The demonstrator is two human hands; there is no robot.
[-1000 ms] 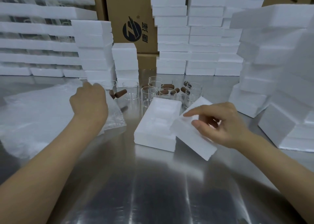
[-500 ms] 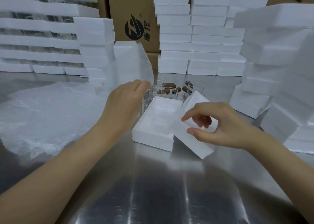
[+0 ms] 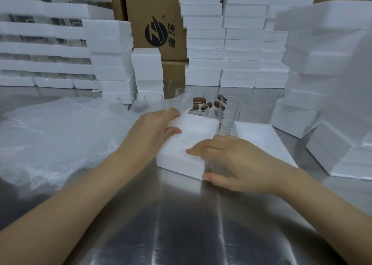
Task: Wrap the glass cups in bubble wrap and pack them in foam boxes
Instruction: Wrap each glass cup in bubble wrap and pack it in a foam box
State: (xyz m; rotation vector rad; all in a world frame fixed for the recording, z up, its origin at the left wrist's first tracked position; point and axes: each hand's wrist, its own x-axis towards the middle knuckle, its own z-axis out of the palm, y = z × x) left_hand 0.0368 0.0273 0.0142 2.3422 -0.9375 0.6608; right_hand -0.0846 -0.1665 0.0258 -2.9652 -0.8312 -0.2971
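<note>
Both now at foam box (image 3: 178,163), L hand (image 3: 155,128) fingers (image 3: 171,113) pinching bubble wrap (image 3: 177,102), R hand (image 3: 237,164) fingers (image 3: 201,150) flat, off lid (image 3: 261,138)

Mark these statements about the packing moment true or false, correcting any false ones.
1. The left hand holds a bubble wrap sheet over the open foam box. True.
2. The right hand is lifting a glass cup. False: it rests on the foam box's near corner and holds no cup.
3. The foam lid lies on the steel table, to the right of the box. True.
4. The glass cups stand nearer the camera than the box. False: they stand behind it.
</note>
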